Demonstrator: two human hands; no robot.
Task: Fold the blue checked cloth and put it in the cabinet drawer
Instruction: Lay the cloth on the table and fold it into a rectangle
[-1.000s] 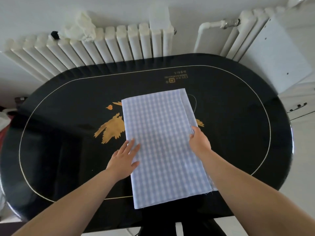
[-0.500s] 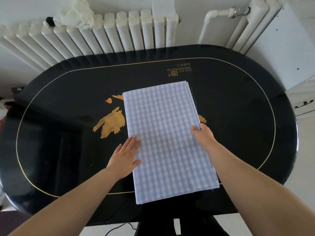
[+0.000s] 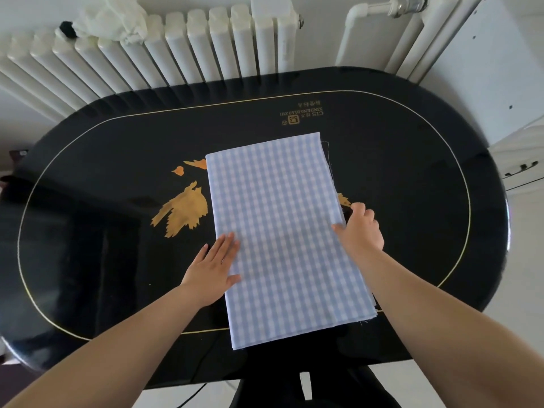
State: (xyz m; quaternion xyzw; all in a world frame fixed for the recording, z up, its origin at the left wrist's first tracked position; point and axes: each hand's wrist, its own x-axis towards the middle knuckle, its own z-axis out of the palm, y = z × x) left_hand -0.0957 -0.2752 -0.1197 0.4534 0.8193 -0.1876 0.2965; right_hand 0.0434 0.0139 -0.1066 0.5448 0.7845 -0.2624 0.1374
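The blue checked cloth (image 3: 282, 231) lies folded into a long rectangle on the black oval table (image 3: 397, 178), running from the middle to the near edge. My left hand (image 3: 213, 270) rests flat, fingers apart, on the cloth's left edge about halfway along. At the cloth's right edge sits my right hand (image 3: 360, 231), thumb on top of the fabric and fingers curled beside or under the edge. The layers look slightly offset along that right side. A white cabinet with drawers (image 3: 524, 169) stands at the right, past the table.
A white radiator (image 3: 188, 51) runs behind the table with a crumpled white cloth (image 3: 114, 20) on top. A white board (image 3: 494, 72) leans at the back right. The table carries a gold leaf print (image 3: 182, 210) left of the cloth.
My right hand has slid outward from on top of the cloth to its right edge, with the fingers curling around it. The left hand has stayed flat in the same place. The view has tilted down slightly.
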